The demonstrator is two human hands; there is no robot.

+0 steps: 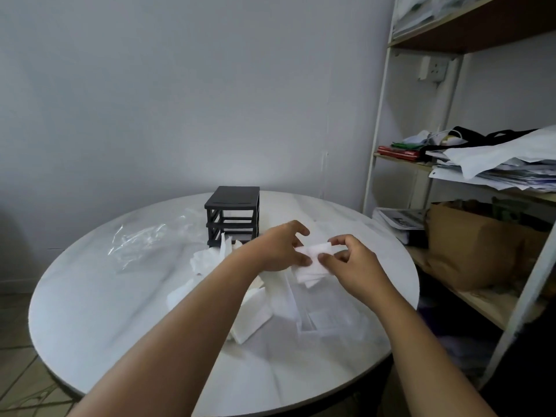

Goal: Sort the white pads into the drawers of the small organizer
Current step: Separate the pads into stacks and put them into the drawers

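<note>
A small stack of white pads [313, 266] is held above the table between both hands. My left hand [278, 249] pinches its left edge, and my right hand [350, 261] pinches its right side with thumb and fingers. The black organizer frame [233, 216] stands at the back of the round white table [90, 296], with its drawer slots empty. Clear drawers [328, 317] lie on the table below my hands. More white pads [249, 320] lie loose under my left forearm, and a crumpled heap [207, 260] sits in front of the organizer.
Crumpled clear plastic wrap [144, 239] lies on the table's left half. A white-framed shelf [451, 176] stands close on the right, holding papers, a black bag and a brown paper bag [469, 251]. The wall is right behind the table.
</note>
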